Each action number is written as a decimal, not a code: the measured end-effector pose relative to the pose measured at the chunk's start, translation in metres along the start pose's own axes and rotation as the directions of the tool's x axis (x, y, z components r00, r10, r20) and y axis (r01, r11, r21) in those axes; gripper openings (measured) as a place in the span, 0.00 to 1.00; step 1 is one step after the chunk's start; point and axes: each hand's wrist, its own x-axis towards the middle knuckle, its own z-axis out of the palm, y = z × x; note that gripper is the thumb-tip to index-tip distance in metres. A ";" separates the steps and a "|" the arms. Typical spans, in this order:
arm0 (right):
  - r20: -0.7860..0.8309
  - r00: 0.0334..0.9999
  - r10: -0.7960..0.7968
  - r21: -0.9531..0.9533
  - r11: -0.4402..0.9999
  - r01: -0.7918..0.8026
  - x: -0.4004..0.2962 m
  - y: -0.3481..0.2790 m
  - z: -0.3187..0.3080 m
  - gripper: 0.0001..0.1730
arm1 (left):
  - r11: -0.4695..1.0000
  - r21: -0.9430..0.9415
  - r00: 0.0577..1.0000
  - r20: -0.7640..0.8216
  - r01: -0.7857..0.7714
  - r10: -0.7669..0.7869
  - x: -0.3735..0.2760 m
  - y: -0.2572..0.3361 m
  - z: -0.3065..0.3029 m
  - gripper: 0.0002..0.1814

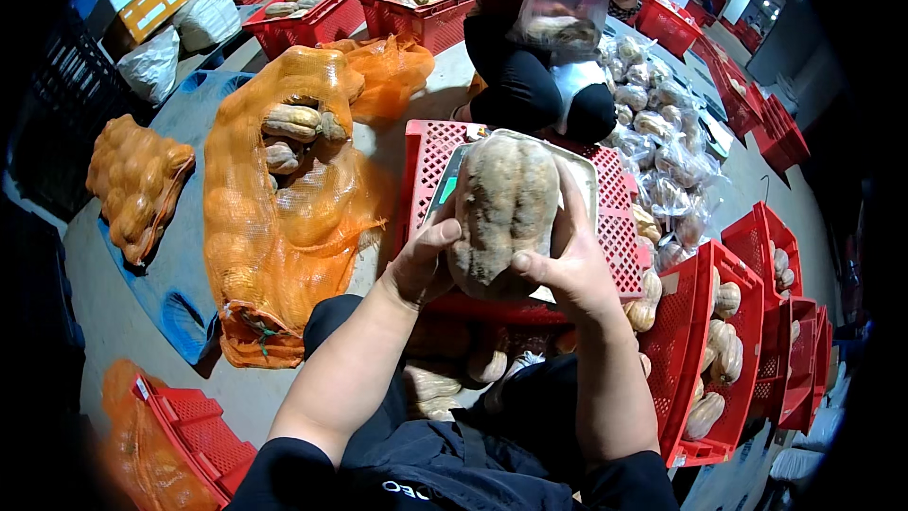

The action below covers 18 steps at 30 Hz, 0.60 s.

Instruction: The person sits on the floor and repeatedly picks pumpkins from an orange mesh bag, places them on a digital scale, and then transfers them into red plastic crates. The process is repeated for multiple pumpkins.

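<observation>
A large tan pumpkin with a mottled, ribbed rind is held between both hands at the centre of the view. My left hand grips its lower left side, thumb on top. On its right side, my right hand holds it with the thumb across the lower part. Beneath the pumpkin lies a scale with a pale tray and a green display, partly hidden; whether the pumpkin touches the tray I cannot tell. The scale rests on an upturned red plastic crate.
Orange mesh sacks of pumpkins lie left on a blue plastic pallet. Facing me, a person holds a clear bag with a pumpkin. Bagged pumpkins are heaped right, beside red crates of pumpkins. Loose pumpkins lie below.
</observation>
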 end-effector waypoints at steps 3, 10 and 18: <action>-0.060 0.996 -0.064 -0.235 0.971 0.048 -0.013 0.006 0.010 0.65 | 0.999 -0.039 0.999 -0.045 0.013 -0.015 -0.004 -0.009 0.001 0.50; -0.164 0.986 -0.028 -0.266 0.964 -0.017 -0.029 -0.010 0.028 0.60 | 0.984 -0.175 0.995 -0.088 0.034 -0.050 -0.010 -0.019 0.021 0.45; -0.183 0.983 0.024 -0.170 0.984 -0.056 -0.031 -0.013 0.036 0.59 | 0.987 -0.159 0.997 -0.060 0.036 -0.046 -0.013 -0.011 0.022 0.42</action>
